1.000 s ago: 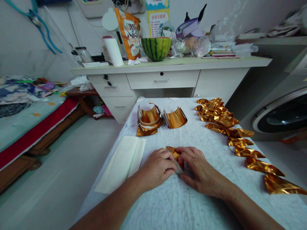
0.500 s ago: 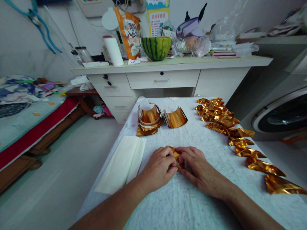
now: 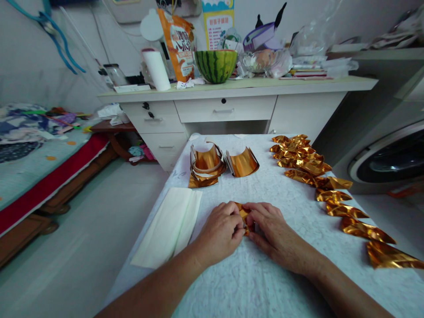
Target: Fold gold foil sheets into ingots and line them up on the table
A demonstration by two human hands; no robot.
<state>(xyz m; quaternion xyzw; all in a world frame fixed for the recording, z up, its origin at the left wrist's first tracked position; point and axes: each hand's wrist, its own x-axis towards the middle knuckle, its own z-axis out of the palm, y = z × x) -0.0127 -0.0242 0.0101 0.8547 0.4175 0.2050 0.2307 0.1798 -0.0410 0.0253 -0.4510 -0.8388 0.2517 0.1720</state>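
Between my two hands is a small piece of gold foil paper (image 3: 243, 212), low over the near middle of the table. My left hand (image 3: 221, 229) has its fingers curled on the left side of the foil. On the opposite side my right hand (image 3: 270, 227) pinches it with thumb and fingers. Much of the foil is hidden by the fingers. Beyond them lie two curved stacks of gold foil sheets, a left one (image 3: 207, 160) and a right one (image 3: 243, 162). Folded gold foil pieces (image 3: 331, 195) run in a row along the table's right side.
White paper sheets (image 3: 168, 225) lie left of my left arm on the cloth-covered table (image 3: 285, 291). A white desk (image 3: 225, 109) carrying a watermelon half (image 3: 216, 66) stands behind. A bed (image 3: 49, 172) is at left, a washing machine (image 3: 391, 150) at right.
Almost nothing differs. My fingers have shifted very slightly on the gold foil paper, and both hands keep their place.
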